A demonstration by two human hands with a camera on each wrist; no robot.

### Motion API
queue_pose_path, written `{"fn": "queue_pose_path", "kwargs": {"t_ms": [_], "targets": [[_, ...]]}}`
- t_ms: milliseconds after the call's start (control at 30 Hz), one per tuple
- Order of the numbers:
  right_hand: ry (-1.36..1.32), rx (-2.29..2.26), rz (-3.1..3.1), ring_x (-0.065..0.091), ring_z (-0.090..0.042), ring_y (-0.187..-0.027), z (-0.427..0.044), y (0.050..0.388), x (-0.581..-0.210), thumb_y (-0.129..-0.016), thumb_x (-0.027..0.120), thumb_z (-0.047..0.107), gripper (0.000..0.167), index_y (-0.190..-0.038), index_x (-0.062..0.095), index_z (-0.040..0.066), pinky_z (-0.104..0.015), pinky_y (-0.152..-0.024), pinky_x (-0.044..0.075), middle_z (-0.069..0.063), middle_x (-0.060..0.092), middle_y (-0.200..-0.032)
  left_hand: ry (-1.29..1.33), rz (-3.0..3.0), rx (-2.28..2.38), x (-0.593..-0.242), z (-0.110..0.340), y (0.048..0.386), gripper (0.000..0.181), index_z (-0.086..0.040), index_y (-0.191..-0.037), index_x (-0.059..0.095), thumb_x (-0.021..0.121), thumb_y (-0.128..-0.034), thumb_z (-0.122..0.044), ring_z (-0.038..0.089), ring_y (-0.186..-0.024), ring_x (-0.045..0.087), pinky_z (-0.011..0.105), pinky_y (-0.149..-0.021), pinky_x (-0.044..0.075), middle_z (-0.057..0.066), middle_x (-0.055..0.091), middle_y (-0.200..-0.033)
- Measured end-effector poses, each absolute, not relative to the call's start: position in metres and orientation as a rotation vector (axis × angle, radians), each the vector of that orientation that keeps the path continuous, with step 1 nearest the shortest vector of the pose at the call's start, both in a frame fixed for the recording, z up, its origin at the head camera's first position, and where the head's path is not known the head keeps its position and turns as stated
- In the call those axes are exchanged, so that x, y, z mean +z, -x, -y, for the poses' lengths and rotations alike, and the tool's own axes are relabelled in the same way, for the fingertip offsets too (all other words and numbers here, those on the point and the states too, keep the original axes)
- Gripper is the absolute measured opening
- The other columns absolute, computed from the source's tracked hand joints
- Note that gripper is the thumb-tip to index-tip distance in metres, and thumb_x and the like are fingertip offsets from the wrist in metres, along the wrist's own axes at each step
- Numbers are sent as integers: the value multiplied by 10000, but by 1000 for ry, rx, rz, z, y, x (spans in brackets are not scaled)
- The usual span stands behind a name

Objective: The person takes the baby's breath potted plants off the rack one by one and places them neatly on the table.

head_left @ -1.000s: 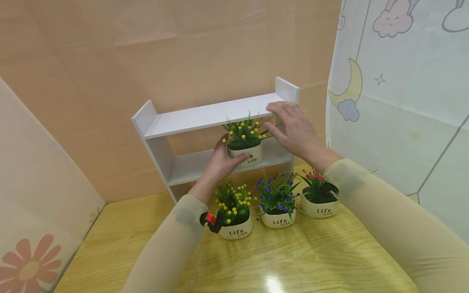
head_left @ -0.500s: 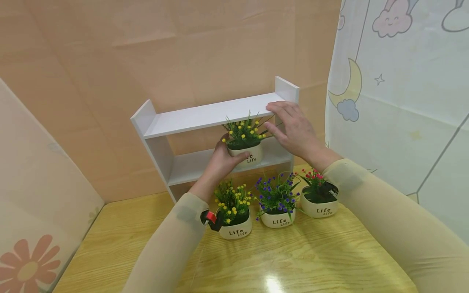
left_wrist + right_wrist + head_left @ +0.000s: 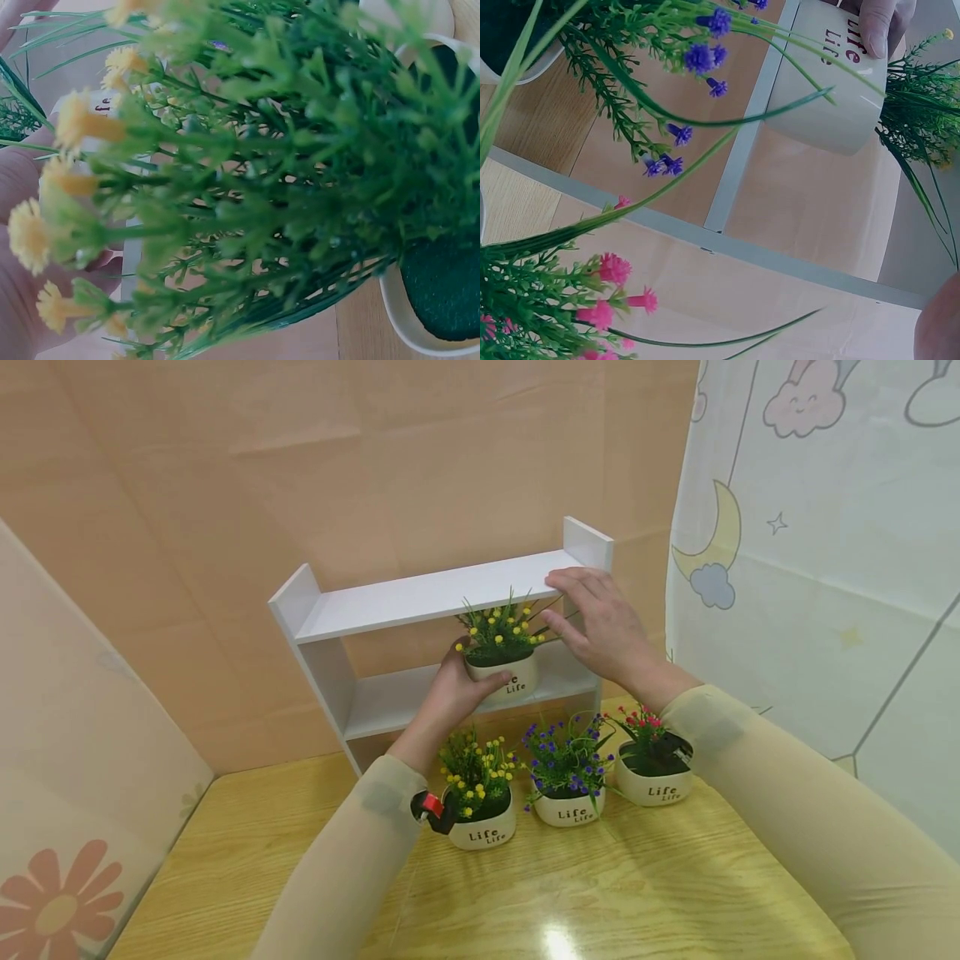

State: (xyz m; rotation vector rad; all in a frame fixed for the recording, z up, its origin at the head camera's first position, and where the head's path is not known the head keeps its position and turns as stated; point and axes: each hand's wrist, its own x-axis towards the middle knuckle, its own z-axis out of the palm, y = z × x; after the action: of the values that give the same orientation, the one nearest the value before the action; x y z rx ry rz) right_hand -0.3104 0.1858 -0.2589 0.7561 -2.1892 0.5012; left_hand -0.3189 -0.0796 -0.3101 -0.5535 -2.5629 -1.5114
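With thumb in front and fingers around the side, my left hand grips a white oval flowerpot of small yellow flowers at the middle level of a white shelf. The right wrist view shows the thumb pressed over the lettering of that held pot; whether its base rests on the board I cannot tell. My right hand has its fingertips at the top board's front edge, near the plant's right-hand leaves, with fingers fairly straight and thumb apart. Foreground foliage hides most of the left wrist view.
Along the table, in front of the shelf, stand three similar pots: one with yellow flowers under my left wrist, one with purple flowers in the middle, and one with red-pink flowers below my right forearm.
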Motion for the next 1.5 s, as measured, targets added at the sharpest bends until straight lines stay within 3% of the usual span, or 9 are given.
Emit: {"fn": "queue_pose_path", "kwargs": {"t_ms": [467, 767, 1133, 1500], "targets": [[-771, 527, 2162, 402, -379, -1548, -184, 311, -260, -1095, 706, 273, 529, -1551, 567, 44, -509, -1326, 280, -167, 543, -1606, 563, 2536, -1477, -316, 82, 319, 897, -78, -1653, 391, 887, -968, -376, 299, -1431, 566, 523, -1217, 450, 94, 550, -1546], [-769, 524, 2165, 393, -374, -1556, -184, 312, -261, -1100, 697, 271, 527, -1556, 563, 44, -505, -1330, 273, -166, 540, -1609, 548, 2521, -1475, -316, 82, 317, 841, -62, -1594, 437, 901, -956, -353, 272, -1318, 630, 502, -1167, 498, 69, 600, -1435], [-777, 529, 2161, 395, -379, -1554, -184, 313, -260, -1109, 673, 277, 515, -1549, 567, 31, -500, -1333, 265, -176, 544, -1603, 520, 2539, -1472, -317, 89, 306, 850, -93, -1602, 466, 907, -943, -397, 311, -1384, 599, 530, -1179, 489, 77, 586, -1487], [-772, 552, 2164, 384, -373, -1562, -187, 314, -261, -1122, 642, 313, 515, -1549, 568, 36, -487, -1337, 254, -170, 541, -1609, 490, 2552, -1497, -317, 99, 286, 917, -141, -1646, 431, 923, -922, -415, 308, -1328, 629, 516, -1078, 565, 54, 578, -1484]]}}
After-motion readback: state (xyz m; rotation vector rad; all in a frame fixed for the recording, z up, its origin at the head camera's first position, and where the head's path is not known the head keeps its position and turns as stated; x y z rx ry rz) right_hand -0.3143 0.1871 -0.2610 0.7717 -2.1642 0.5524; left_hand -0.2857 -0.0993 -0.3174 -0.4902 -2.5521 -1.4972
